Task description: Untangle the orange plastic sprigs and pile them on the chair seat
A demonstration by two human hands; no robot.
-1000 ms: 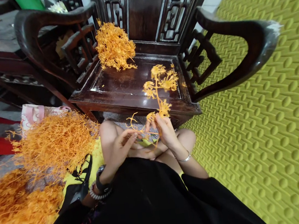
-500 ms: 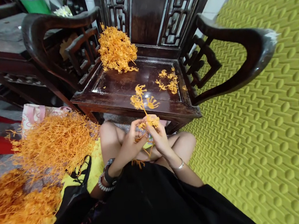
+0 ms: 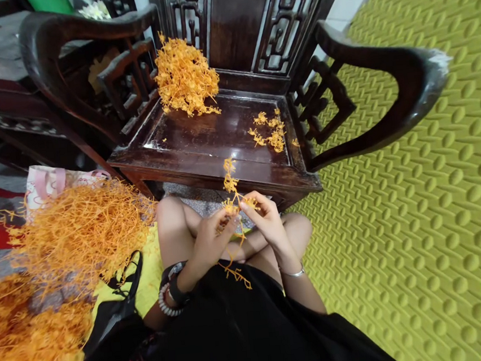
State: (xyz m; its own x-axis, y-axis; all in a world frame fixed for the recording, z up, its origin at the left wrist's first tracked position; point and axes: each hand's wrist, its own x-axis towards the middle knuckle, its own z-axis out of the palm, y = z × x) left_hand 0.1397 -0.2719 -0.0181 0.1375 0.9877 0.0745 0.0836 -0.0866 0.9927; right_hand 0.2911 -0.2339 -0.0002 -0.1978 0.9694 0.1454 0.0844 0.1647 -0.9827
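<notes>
the left hand (image 3: 208, 241) and the right hand (image 3: 271, 223) are close together over the person's bare knees. each one pinches the same thin orange plastic twig with little flower bits (image 3: 230, 182) between thumb and fingertips. the twig sticks up toward 12 o'clock from the hands, and its bare end hangs down toward 6 o'clock over the black clothes.

it looks like the little bits are being picked off the twig one by one, with a few left near the top. a next pick would need one hand to hold the stem still while the other nips a bit close to where it joins.

at 12 o'clock stands a dark carved wooden chair (image 3: 203, 150). a small heap of loose orange bits (image 3: 269, 133) lies on its seat at 1 o'clock. a big heap of orange bits (image 3: 186, 78) sits at the back at 11 o'clock. at 9 o'clock is a big pile of long orange stems (image 3: 79, 233). a bumpy green mat (image 3: 418, 214) is at 3 o'clock.
</notes>
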